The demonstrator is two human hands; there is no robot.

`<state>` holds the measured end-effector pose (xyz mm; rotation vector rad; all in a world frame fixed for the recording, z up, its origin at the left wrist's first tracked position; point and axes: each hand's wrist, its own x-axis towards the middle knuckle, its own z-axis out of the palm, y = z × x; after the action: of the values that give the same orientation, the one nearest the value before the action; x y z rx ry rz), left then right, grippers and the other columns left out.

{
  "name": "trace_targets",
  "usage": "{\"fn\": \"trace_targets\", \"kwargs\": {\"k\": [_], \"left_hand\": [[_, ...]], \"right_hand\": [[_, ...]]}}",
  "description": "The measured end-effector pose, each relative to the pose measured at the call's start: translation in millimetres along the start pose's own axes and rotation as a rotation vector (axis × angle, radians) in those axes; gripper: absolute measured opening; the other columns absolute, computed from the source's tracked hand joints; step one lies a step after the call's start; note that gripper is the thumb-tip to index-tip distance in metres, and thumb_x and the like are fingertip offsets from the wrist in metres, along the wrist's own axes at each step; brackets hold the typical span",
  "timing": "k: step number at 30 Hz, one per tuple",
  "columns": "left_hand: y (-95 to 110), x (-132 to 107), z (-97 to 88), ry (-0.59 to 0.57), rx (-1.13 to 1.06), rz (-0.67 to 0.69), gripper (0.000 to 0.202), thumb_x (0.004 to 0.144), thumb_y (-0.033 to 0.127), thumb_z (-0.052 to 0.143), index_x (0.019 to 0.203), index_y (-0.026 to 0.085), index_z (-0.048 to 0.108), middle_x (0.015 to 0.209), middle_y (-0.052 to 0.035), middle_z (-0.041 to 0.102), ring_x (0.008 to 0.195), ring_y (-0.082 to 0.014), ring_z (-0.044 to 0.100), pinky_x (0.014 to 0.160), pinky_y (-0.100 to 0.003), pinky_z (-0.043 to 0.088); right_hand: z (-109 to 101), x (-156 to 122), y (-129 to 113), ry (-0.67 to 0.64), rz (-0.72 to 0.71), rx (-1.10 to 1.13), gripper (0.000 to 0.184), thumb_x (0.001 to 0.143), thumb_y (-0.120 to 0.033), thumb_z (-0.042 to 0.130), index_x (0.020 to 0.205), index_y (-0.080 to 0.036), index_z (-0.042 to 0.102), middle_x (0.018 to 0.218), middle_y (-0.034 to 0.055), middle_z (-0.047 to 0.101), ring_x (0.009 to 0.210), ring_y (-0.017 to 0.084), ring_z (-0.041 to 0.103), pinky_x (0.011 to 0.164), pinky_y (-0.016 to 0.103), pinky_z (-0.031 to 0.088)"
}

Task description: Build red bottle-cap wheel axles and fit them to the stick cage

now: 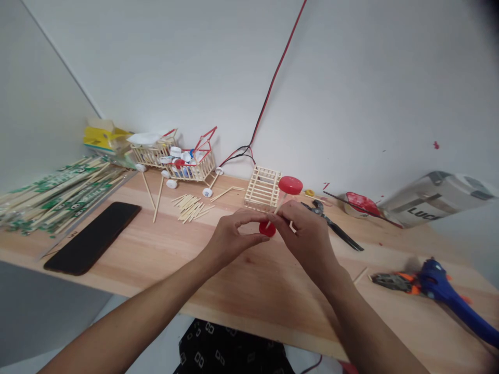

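Note:
Between the thumb and fingers of my left hand (234,232) is a small red bottle cap (267,229). My right hand (306,226) pinches a thin wooden stick (277,205), whose lower end meets the cap. A second red cap (290,185) sits at the stick's upper end, above my right hand. Just behind my hands lies a small slatted rack of wooden sticks (263,186). Both hands are over the middle of the wooden table (234,288).
Small stick carts with cap wheels, one cart (195,165) full of caps, stand along the wall. Cut sticks (191,208), a phone (93,236) and wrapped chopsticks (62,192) lie left. Pliers (335,226), a red paint dish (362,204) and a blue glue gun (448,291) are right.

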<state>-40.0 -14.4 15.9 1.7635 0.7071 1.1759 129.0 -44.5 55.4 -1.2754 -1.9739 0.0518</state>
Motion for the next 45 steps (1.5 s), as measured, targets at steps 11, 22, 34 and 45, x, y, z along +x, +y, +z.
{"fn": "trace_targets", "kwargs": {"k": [11, 22, 34, 45], "left_hand": [[-4.3, -0.1, 0.3, 0.003, 0.000, 0.026, 0.033, 0.070, 0.019, 0.077, 0.102, 0.024, 0.071, 0.110, -0.0065, 0.070, 0.107, -0.0209, 0.062, 0.098, -0.040, 0.048], [-3.0, -0.1, 0.3, -0.004, 0.004, 0.011, 0.032, 0.071, 0.019, 0.076, 0.103, 0.023, 0.072, 0.110, -0.0071, 0.069, 0.107, -0.0207, 0.061, 0.098, -0.040, 0.047], [-5.3, -0.4, 0.7, 0.004, -0.002, 0.029, 0.033, 0.070, 0.019, 0.077, 0.102, 0.024, 0.071, 0.110, -0.0067, 0.070, 0.107, -0.0211, 0.062, 0.098, -0.041, 0.048], [-3.7, 0.0, 0.3, -0.003, 0.005, 0.035, 0.031, 0.071, 0.018, 0.076, 0.101, 0.023, 0.071, 0.109, -0.0062, 0.070, 0.106, -0.0207, 0.062, 0.097, -0.040, 0.047]], "right_hand": [[-0.8, -0.4, -0.3, 0.006, 0.003, -0.009, 0.027, 0.090, -0.020, 0.053, 0.063, -0.020, 0.045, 0.064, -0.0021, 0.048, 0.061, 0.011, 0.044, 0.058, 0.025, 0.033], [-0.3, 0.5, -0.7, 0.007, -0.003, 0.003, 0.028, 0.090, -0.020, 0.053, 0.064, -0.020, 0.045, 0.064, -0.0022, 0.048, 0.061, 0.012, 0.045, 0.058, 0.025, 0.033], [-0.9, 1.2, -1.4, 0.001, 0.006, 0.003, 0.029, 0.090, -0.021, 0.053, 0.062, -0.020, 0.045, 0.063, -0.0024, 0.048, 0.060, 0.011, 0.044, 0.057, 0.025, 0.033], [-1.1, 0.6, -0.9, -0.003, -0.001, -0.004, 0.027, 0.089, -0.020, 0.053, 0.063, -0.020, 0.045, 0.064, -0.0022, 0.048, 0.060, 0.011, 0.044, 0.057, 0.025, 0.033]]}}
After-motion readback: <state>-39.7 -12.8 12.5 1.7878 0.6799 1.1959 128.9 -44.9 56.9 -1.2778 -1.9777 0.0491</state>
